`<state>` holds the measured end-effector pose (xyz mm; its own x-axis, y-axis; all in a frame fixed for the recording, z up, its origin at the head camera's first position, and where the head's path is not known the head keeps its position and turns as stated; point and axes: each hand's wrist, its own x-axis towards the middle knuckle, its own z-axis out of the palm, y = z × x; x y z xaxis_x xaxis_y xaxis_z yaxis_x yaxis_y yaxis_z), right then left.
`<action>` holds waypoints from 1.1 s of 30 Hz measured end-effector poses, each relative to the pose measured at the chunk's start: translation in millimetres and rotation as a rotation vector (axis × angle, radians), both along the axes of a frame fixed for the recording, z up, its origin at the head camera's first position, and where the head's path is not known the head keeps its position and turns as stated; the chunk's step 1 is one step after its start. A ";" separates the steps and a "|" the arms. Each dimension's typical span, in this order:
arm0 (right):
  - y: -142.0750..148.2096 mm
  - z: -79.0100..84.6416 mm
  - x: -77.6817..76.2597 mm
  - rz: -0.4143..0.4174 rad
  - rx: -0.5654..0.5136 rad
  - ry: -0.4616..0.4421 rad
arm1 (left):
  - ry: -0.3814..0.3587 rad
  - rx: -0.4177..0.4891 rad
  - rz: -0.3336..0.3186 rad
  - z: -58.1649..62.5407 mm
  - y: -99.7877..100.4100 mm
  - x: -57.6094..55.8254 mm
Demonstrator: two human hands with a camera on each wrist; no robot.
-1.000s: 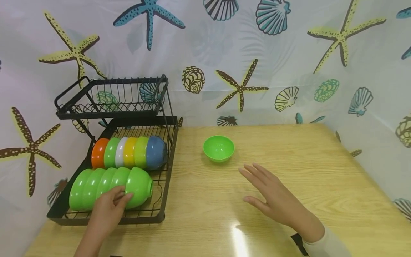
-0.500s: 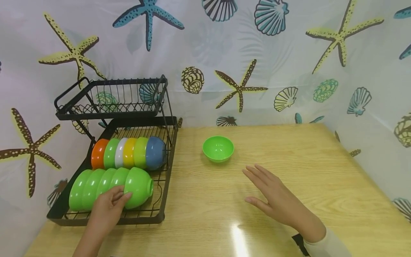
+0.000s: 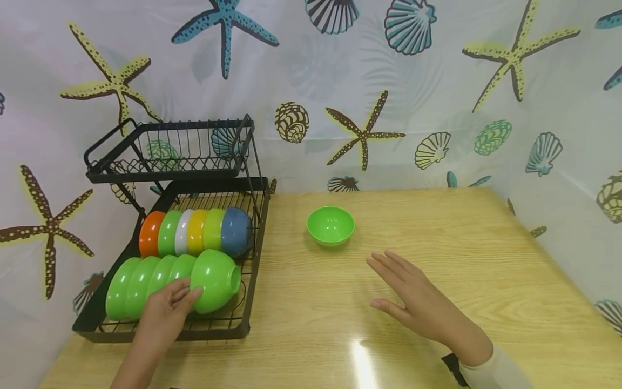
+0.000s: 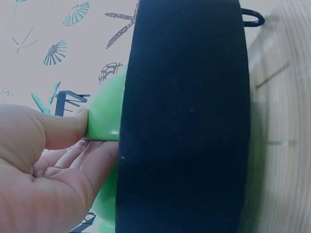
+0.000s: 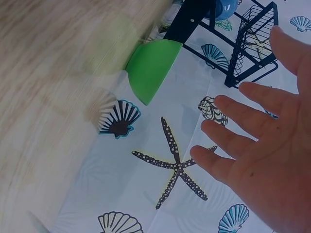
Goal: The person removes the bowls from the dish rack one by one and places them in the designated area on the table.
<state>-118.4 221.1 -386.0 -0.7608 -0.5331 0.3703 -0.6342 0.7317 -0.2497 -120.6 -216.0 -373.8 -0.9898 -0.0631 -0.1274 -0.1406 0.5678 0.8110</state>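
My left hand (image 3: 165, 308) pinches the rim of the rightmost green bowl (image 3: 214, 283), thumb outside and fingers behind the rim. That bowl leans away at a slant from the row of green bowls (image 3: 141, 286) standing on edge in the black dish rack (image 3: 250, 302). In the left wrist view the pinched bowl (image 4: 104, 109) shows between thumb and fingers, partly hidden by the rack's dark side. My right hand (image 3: 413, 302) hovers over the table with fingers extended, holding nothing. Beyond it a single green bowl (image 3: 331, 227) sits upright on the table.
Behind the green row stand coloured bowls (image 3: 194, 232) in orange, green, white, yellow and blue. An upper wire basket (image 3: 170, 151) overhangs the rack's rear. The wooden table (image 3: 437, 237) meets a patterned cloth (image 3: 311, 70) at the back and sides.
The rightmost green bowl has tipped and shifted slightly up and right from its row, held by my left hand. My right hand has barely moved.
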 end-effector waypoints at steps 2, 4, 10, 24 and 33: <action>-0.4 0.0 -0.5 0.005 0.002 0.003 | 0.003 0.009 -0.001 2.1 1.8 -0.1; -1.1 0.1 -1.2 0.009 0.003 0.008 | 0.015 0.021 -0.003 4.3 3.9 -0.1; -2.6 1.1 -1.5 0.021 0.001 0.012 | 0.125 0.038 0.003 12.4 14.0 4.5; -5.6 1.5 -2.2 0.049 -0.008 -0.028 | 0.677 -0.004 -0.317 19.6 61.2 15.3; -6.5 4.1 -0.4 0.107 -0.008 -0.019 | 0.941 -0.210 -0.504 12.7 86.0 14.8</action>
<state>-118.8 214.6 -381.9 -0.7064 -0.6089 0.3608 -0.7039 0.6578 -0.2679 -105.8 -130.1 -361.1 -0.6029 0.4457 0.6617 0.7746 0.5257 0.3517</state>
